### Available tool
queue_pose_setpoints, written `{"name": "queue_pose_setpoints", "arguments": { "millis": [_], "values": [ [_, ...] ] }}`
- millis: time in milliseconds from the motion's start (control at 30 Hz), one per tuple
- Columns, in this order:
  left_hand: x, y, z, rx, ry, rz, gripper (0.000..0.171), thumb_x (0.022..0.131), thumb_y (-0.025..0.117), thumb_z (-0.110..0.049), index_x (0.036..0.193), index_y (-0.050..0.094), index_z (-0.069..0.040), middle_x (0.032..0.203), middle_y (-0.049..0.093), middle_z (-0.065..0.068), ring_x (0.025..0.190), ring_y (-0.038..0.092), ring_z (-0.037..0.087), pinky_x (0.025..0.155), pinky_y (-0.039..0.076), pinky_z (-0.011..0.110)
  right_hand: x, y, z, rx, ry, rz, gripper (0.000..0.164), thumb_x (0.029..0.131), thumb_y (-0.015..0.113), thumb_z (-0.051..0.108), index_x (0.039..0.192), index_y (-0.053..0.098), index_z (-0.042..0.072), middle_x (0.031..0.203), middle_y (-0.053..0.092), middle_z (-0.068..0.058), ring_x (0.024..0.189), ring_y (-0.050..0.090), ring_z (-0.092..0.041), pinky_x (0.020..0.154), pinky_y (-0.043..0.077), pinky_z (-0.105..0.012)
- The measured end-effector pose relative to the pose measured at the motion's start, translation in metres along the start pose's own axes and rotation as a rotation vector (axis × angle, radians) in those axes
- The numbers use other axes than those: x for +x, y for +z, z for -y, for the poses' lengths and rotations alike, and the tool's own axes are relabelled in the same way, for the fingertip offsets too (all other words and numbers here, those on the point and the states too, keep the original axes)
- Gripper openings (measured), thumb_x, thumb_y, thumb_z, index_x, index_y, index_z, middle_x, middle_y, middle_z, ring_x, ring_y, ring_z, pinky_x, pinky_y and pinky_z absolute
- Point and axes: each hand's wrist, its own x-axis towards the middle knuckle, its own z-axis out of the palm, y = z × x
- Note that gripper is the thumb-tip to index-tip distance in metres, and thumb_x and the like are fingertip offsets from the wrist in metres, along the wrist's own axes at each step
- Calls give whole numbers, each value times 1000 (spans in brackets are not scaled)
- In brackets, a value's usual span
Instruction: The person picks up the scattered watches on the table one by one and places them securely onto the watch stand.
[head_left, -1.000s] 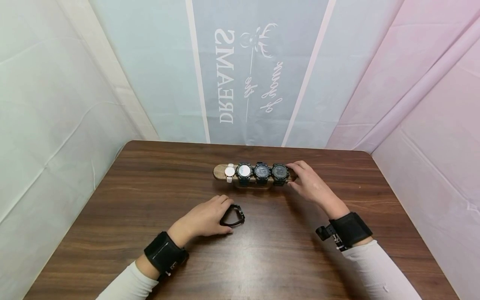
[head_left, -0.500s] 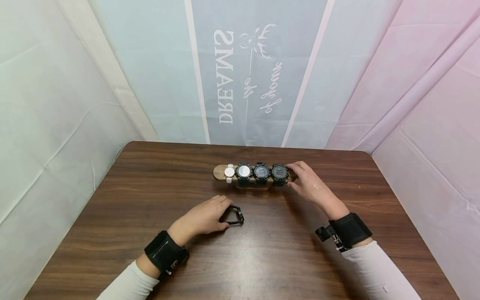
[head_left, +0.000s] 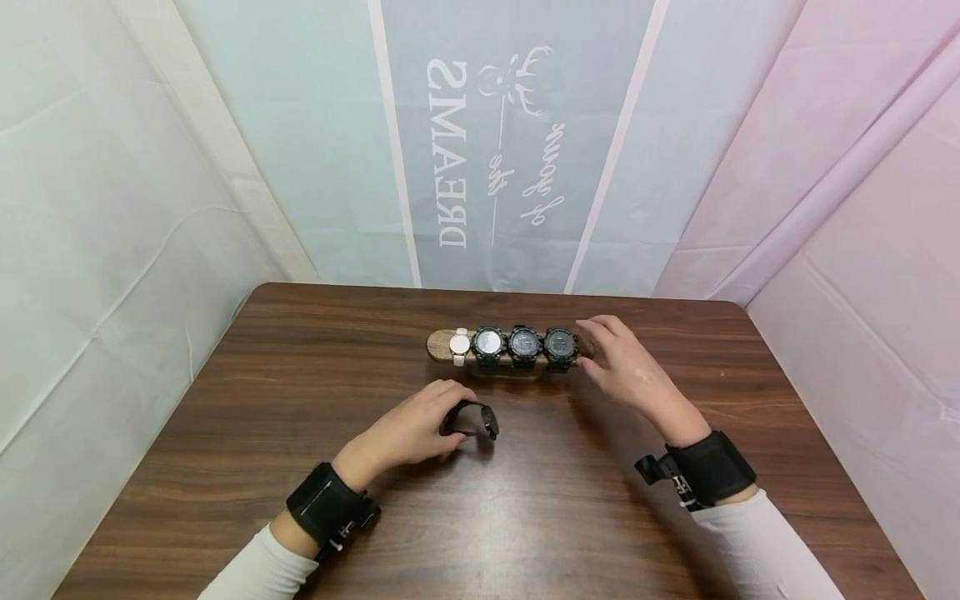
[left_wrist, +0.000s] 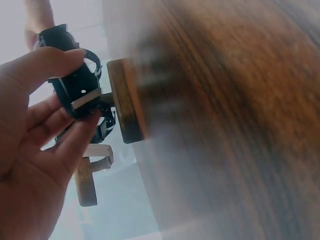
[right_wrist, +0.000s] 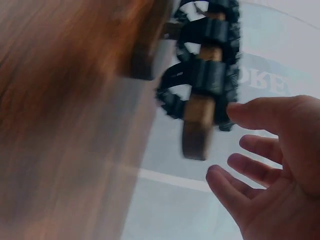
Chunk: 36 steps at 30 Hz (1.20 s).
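Observation:
My left hand [head_left: 414,425] grips a dark wristwatch [head_left: 480,419] by its strap, in front of the stand. In the left wrist view the thumb and fingers pinch the watch [left_wrist: 79,87]. Behind it, a wooden watch stand [head_left: 438,345] carries a white watch [head_left: 460,343] at its left and several chunky black watches [head_left: 523,342] to the right of that. Beside the stand's right end is my right hand [head_left: 630,367], fingers spread around that end. In the right wrist view the thumb tip lies close to the end watch [right_wrist: 210,77]; contact cannot be made out.
The stand's wooden foot [left_wrist: 125,100] rests on the brown wood-grain table [head_left: 540,517]. Pale fabric curtains [head_left: 510,167] hang just past the table's back edge and along both sides. Black camera straps [head_left: 330,507] circle both wrists.
The watch in my left hand has risen slightly and turned, its strap and case now angled to the right. My right hand has loosened and shifted a little right from the stand's end.

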Motion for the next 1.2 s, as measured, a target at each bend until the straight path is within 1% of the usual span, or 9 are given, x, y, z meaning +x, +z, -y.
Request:
{"name": "queue_pose_setpoints", "arguments": {
  "millis": [200, 267, 367, 467, 567, 667, 767, 967, 1200],
  "values": [
    [2, -3, -2, -31, 48, -106, 49, 79, 69, -24, 123, 50, -19, 121, 50, -5, 114, 42, 7, 92, 44, 30, 0, -13, 31, 8, -137, -186, 43, 85, 64, 14, 126, 54, 7, 120, 51, -11, 99, 49, -20, 76, 46, -38],
    [3, -4, -4, -30, 66, -138, 50, 79, 69, -22, 124, 49, -19, 122, 50, -5, 115, 42, 6, 93, 44, 30, -1, -15, 43, 38, -177, -223, 40, 85, 63, 14, 124, 55, 7, 118, 52, -9, 98, 50, -19, 76, 48, -37],
    [6, -6, -6, -42, 93, -176, 51, 78, 70, -20, 125, 49, -17, 122, 50, -5, 116, 41, 6, 94, 44, 29, -4, -17, 61, 96, -220, -242, 38, 86, 63, 17, 122, 56, 7, 118, 54, -7, 99, 52, -16, 77, 50, -35],
    [8, -8, -8, -63, 100, -201, 52, 78, 70, -20, 125, 49, -16, 121, 50, -6, 115, 41, 6, 94, 43, 29, -7, -16, 76, 169, -250, -213, 39, 87, 64, 22, 123, 56, 9, 119, 54, -5, 101, 53, -14, 80, 51, -33],
    [10, -9, -9, -75, 105, -216, 53, 78, 70, -20, 126, 48, -15, 122, 50, -4, 116, 42, 8, 96, 42, 31, -10, -11, 87, 224, -263, -139, 43, 87, 64, 30, 125, 54, 12, 121, 52, -4, 102, 52, -11, 81, 52, -32],
    [12, -9, -10, -73, 115, -228, 54, 78, 70, -20, 126, 48, -15, 123, 50, -2, 117, 43, 10, 97, 41, 32, -12, -4, 95, 239, -257, -65, 48, 87, 62, 38, 127, 52, 15, 125, 50, -2, 104, 51, -10, 83, 51, -31],
    [14, -9, -12, -67, 117, -240, 53, 78, 70, -20, 126, 48, -16, 123, 51, -3, 117, 43, 10, 97, 42, 32, -14, 3, 99, 234, -245, -29, 49, 86, 61, 42, 127, 52, 17, 127, 49, -1, 105, 52, -10, 84, 50, -30],
    [17, -8, -16, -79, 117, -255, 50, 79, 68, -20, 125, 50, -15, 122, 51, -4, 116, 42, 7, 94, 43, 29, -17, 15, 103, 276, -243, 18, 47, 85, 64, 38, 124, 54, 14, 124, 48, 4, 103, 53, -8, 85, 50, -28],
    [19, -7, -20, -79, 144, -278, 52, 78, 69, -19, 125, 49, -15, 122, 52, -4, 117, 42, 7, 96, 42, 28, -17, 19, 105, 294, -239, 15, 42, 85, 64, 32, 121, 56, 12, 121, 50, 4, 97, 55, -5, 80, 52, -27]
  ]
}}
